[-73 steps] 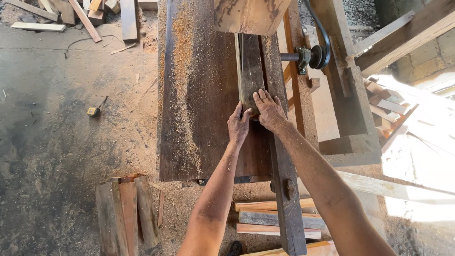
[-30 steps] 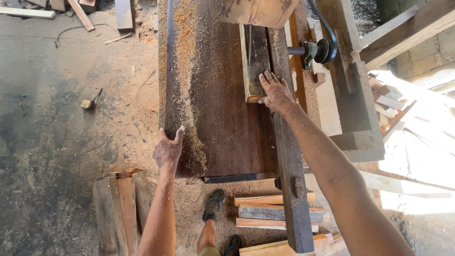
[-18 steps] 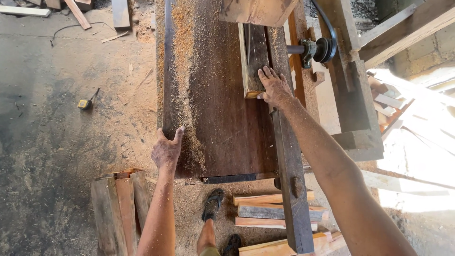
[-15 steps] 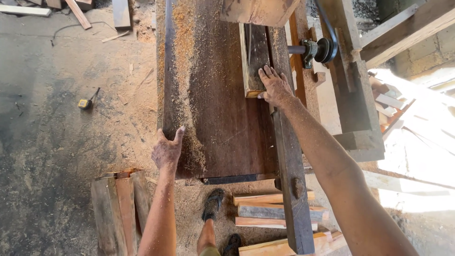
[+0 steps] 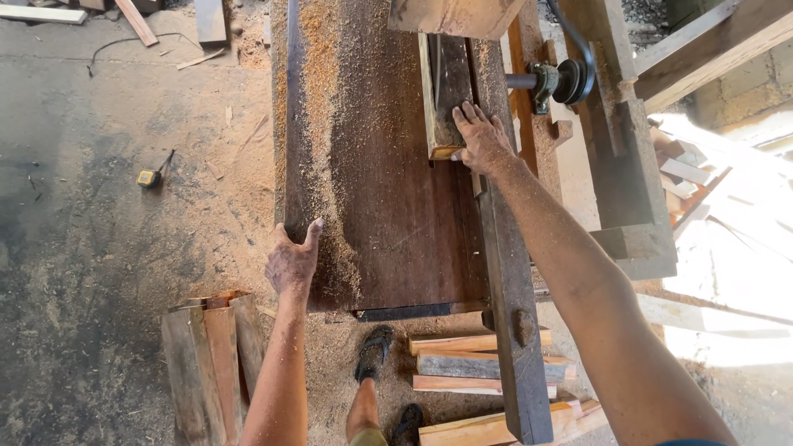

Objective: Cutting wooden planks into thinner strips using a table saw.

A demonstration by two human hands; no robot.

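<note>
A dark wooden plank lies on the sawdust-covered saw table, running away from me along the wooden fence rail. My right hand rests flat on the plank's near end, fingers spread over its end corner. My left hand leans on the table's left near edge, thumb and fingers apart, holding nothing. My sandalled foot shows below the table's front edge.
A stack of short wooden boards stands on the floor at my left. Cut wood strips lie under the table front. A belt pulley and shaft sit right of the fence. A small yellow tape measure lies on the floor.
Earlier both hands pressed on the plank's end; my left hand has since moved to the table's left edge. The plank has slid further away under my right hand.
</note>
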